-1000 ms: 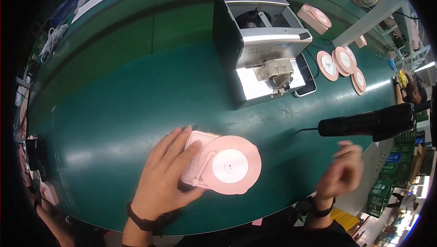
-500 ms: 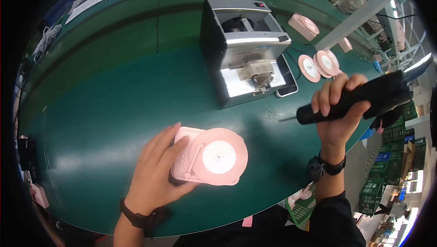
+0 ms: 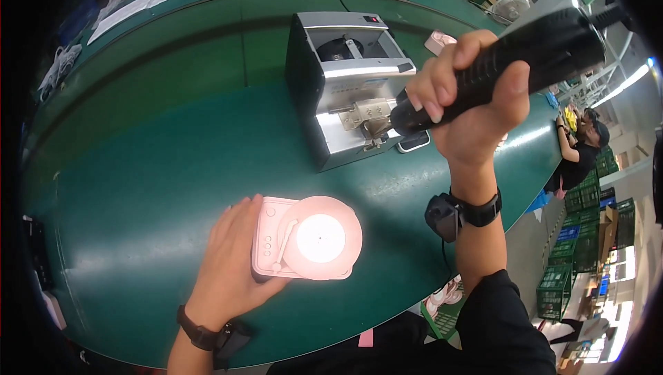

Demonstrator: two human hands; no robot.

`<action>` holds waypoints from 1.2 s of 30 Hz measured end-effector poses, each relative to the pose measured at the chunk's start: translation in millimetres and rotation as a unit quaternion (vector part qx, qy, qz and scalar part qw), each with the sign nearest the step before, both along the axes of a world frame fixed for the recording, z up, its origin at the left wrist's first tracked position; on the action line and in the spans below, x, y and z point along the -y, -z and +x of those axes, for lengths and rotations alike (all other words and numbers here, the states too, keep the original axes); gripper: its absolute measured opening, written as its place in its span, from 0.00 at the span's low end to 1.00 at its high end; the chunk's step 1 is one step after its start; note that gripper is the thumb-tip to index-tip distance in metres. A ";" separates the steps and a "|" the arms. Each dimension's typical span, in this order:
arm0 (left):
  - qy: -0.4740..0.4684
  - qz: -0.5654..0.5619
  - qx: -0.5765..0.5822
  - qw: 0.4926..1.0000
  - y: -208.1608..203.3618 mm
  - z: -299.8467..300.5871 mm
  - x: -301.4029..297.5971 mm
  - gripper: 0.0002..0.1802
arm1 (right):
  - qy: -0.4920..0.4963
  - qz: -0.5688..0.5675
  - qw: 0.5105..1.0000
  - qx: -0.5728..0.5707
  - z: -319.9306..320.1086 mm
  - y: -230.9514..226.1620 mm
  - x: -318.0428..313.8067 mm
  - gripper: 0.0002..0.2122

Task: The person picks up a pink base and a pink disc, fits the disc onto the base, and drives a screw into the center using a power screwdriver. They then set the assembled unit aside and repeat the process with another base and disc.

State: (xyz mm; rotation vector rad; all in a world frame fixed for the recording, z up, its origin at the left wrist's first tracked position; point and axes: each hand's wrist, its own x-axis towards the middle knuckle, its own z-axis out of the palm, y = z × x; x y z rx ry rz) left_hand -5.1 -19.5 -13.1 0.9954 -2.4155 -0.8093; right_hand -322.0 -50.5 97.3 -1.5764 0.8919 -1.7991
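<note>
A small pink turntable-shaped gadget with a round pale disc on top lies on the green table. My left hand rests flat against its left side, fingers wrapped at its edge. My right hand is raised above the table and grips a black electric screwdriver. The screwdriver's tip points down-left at the front of a grey metal machine.
White papers and a cloth lie at the table's far edge. A pink part sits behind the machine. Another person works at the right, near stacked green crates. A black cable runs from my right wrist.
My right hand picked up the black screwdriver from the table's right side and lifted it up toward the machine. My left hand stayed on the pink gadget.
</note>
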 end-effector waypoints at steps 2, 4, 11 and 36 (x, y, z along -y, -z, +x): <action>-0.001 -0.006 0.005 1.000 -0.2 1.7 0.5 0.55 | -0.002 0.003 1.000 -0.022 1.9 0.1 -2.9 0.32; -0.009 0.012 0.004 1.000 0.3 2.9 0.4 0.53 | -0.015 0.026 0.998 -0.048 5.6 -3.2 -8.6 0.32; 0.005 0.003 -0.034 0.999 4.2 1.1 -2.9 0.52 | -0.106 0.026 0.993 0.043 23.9 -13.4 -33.3 0.32; 0.048 0.027 -0.051 0.997 -2.9 1.9 0.6 0.46 | -0.205 0.059 0.977 -0.002 82.3 11.9 -62.6 0.36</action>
